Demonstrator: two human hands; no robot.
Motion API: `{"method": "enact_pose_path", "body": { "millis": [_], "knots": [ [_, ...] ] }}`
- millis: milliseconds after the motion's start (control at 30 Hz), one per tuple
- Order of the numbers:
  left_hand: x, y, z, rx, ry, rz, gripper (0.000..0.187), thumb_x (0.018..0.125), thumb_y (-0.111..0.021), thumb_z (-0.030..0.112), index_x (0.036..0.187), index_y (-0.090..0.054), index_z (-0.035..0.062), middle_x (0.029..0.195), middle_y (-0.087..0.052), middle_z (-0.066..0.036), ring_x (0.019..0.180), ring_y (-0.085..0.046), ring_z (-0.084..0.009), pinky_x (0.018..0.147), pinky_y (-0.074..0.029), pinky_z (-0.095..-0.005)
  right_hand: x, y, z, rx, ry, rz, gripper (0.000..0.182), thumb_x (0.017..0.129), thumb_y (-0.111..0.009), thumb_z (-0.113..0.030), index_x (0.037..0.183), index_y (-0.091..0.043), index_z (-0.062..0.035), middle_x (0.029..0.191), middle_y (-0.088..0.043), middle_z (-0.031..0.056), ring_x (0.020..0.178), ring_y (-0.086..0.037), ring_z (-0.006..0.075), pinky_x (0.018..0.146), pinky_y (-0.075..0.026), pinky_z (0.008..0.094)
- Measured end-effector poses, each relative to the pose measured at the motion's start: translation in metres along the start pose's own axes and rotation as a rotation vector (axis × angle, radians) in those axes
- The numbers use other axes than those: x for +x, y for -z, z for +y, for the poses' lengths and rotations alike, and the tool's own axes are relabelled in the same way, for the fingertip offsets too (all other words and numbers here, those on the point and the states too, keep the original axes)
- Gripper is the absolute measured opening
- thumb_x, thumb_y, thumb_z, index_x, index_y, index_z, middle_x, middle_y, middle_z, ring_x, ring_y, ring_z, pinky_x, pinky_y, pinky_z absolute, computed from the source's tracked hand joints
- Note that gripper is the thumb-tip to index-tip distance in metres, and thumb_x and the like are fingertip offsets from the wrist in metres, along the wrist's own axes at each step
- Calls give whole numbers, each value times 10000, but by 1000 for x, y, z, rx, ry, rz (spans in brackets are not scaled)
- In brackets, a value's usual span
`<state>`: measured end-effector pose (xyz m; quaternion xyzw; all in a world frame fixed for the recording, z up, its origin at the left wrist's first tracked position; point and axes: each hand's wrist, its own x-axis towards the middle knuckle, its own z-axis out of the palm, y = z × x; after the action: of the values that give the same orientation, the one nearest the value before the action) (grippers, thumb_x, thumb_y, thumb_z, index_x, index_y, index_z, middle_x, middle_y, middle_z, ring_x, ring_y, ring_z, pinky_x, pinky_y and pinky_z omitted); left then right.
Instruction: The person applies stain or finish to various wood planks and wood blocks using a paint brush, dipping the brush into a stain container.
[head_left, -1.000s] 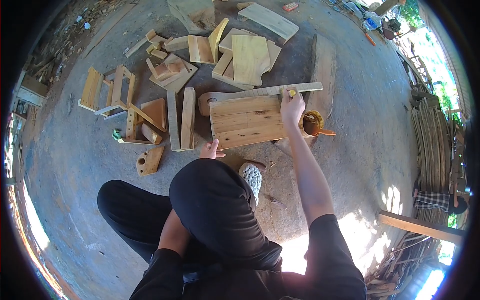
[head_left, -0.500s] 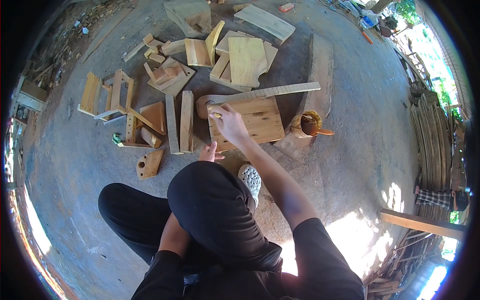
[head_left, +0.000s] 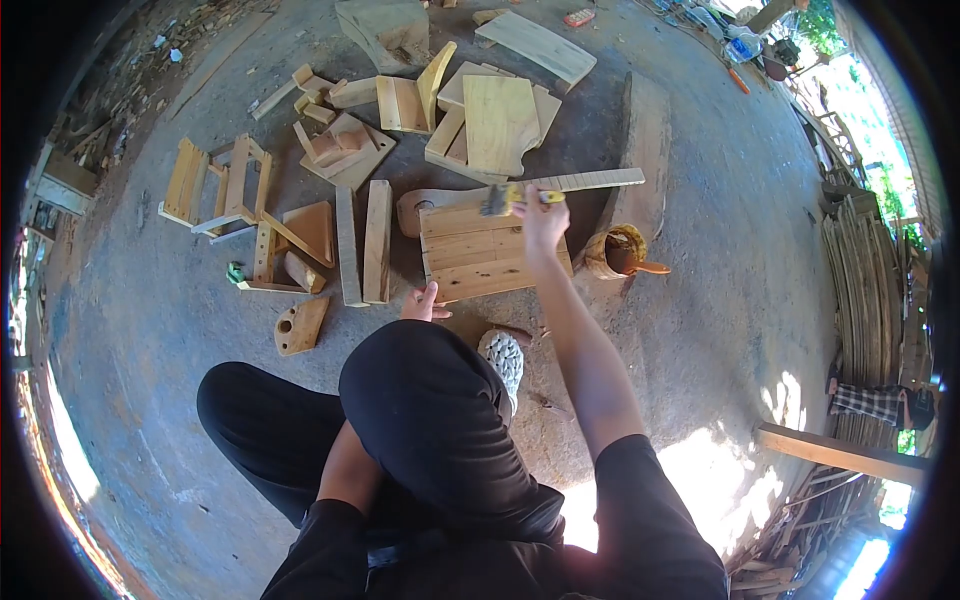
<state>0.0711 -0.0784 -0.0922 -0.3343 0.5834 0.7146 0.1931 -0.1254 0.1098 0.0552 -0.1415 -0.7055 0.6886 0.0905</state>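
Observation:
A yellow-handled brush (head_left: pixel 505 198) is gripped in my right hand (head_left: pixel 543 222), its dark bristles pointing left over the upper edge of a wooden panel (head_left: pixel 480 257). My left hand (head_left: pixel 427 303) holds the panel's lower left corner, thumb on the edge. The panel shows several boards with dark knots. Behind it lies a long pale strip of wood (head_left: pixel 600 180), partly hidden by the brush and hand. Just right of the panel stands a stained bucket (head_left: pixel 612 250) with an orange-brown handle sticking out.
Two upright planks (head_left: pixel 377 242) stand left of the panel. Farther left are a small wooden frame (head_left: pixel 232 185) and a block with holes (head_left: pixel 300 327). Cut boards (head_left: pixel 500 120) are piled beyond the panel. A long beam (head_left: pixel 645 150) lies behind the bucket.
My right hand has moved right along the panel's upper side, and the brush now shows clearly. My left hand has stayed at the corner. The view has shifted slightly.

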Motion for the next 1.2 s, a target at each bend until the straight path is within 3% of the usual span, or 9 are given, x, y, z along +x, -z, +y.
{"method": "enact_pose_path", "body": {
  "millis": [133, 233, 533, 600, 700, 767, 800, 867, 1200],
  "knots": [
    [-3, -2, 3, -21, 14, -2, 752, 1026, -520, 717, 1420, -412, 86, 1244, -704, -143, 1049, -771, -267, 882, -562, -517, 18, 36, -15, -419, 283, 105, 145, 980, -729, -109, 1104, -719, -33, 936, -740, 158, 801, -771, 264, 702, -610, 423],
    [-2, 2, 0, -22, 9, -22, 756, 1025, -519, 719, 1411, -393, 81, 1246, -703, -148, 1049, -771, -268, 888, -561, -520, 13, 50, -20, -632, 511, -81, 177, 951, -694, -52, 1110, -729, -120, 1102, -702, 182, 924, -719, 417, 774, -582, 481],
    [-6, -2, 4, -2, 33, 1, 739, 1032, -508, 716, 1416, -396, 94, 1273, -689, -147, 1049, -772, -271, 910, -552, -528, -75, -24, -9, -580, 598, -474, 172, 923, -693, -35, 1070, -725, -118, 1116, -718, 171, 928, -727, 418, 803, -605, 495],
    [-5, -1, 1, -73, -8, 28, 792, 993, -622, 682, 1397, -400, 38, 1089, -711, -170, 868, -797, -280, 637, -603, -397, -92, -48, -10, -529, 577, -510, 155, 935, -704, -56, 1075, -727, -118, 1102, -721, 170, 923, -725, 417, 797, -602, 498],
    [-1, 1, -4, -81, -17, 19, 796, 985, -645, 671, 1382, -416, 20, 1093, -707, -188, 841, -794, -285, 653, -608, -404, -100, -76, -7, -371, 664, -607, 115, 996, -713, -109, 1102, -736, -73, 1014, -747, 132, 851, -769, 321, 724, -618, 402],
    [4, 4, -9, -50, -5, -15, 780, 1003, -582, 700, 1406, -407, 55, 1176, -694, -172, 964, -777, -282, 792, -575, -474, -101, -88, -4, -64, 191, -570, 126, 1023, -718, -134, 1074, -724, -18, 1000, -766, 100, 855, -786, 216, 729, -636, 338],
    [6, 7, -10, -17, 5, -51, 767, 1020, -518, 729, 1430, -398, 91, 1258, -681, -157, 1086, -759, -278, 931, -542, -544, -95, -90, 2, -64, 190, -574, 126, 1023, -718, -134, 1074, -724, -18, 1000, -766, 100, 855, -786, 216, 729, -636, 338],
    [3, 5, -8, -25, 8, -48, 770, 1020, -519, 727, 1431, -393, 89, 1259, -682, -158, 1084, -760, -278, 934, -541, -546, -78, -84, 15, 34, 80, -386, 158, 1043, -705, -137, 1065, -718, 19, 998, -765, 99, 869, -780, 174, 741, -658, 314],
    [-1, 2, -1, -57, -16, -51, 760, 1018, -538, 716, 1416, -379, 89, 1246, -689, -147, 1075, -762, -272, 905, -553, -531, 19, 22, -11, -243, 230, -25, 129, 996, -729, -102, 1083, -721, -6, 934, -754, 164, 788, -773, 217, 687, -627, 368]
  ]
}}
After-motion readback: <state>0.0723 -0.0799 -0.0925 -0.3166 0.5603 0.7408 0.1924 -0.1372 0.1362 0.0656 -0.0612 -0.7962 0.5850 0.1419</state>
